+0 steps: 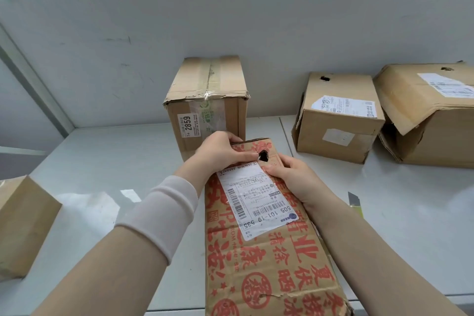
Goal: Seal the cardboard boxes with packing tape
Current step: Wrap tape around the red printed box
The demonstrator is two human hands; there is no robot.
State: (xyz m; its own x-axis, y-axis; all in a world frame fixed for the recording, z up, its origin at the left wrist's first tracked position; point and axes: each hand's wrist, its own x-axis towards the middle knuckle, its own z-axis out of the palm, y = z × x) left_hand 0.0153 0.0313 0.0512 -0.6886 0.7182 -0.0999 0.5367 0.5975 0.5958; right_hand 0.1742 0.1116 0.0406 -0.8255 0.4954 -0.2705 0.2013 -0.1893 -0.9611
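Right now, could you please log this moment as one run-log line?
left hand: grips red-printed box far end | right hand: holds its right edge | taped box: stands behind

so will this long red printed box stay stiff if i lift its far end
Likely flexes a little: the long brown cardboard box with red print looks creased and dented near its lower edge. The torn hole by the left hand suggests weak board that could rip further. Matte card probably won't slip from the fingers.
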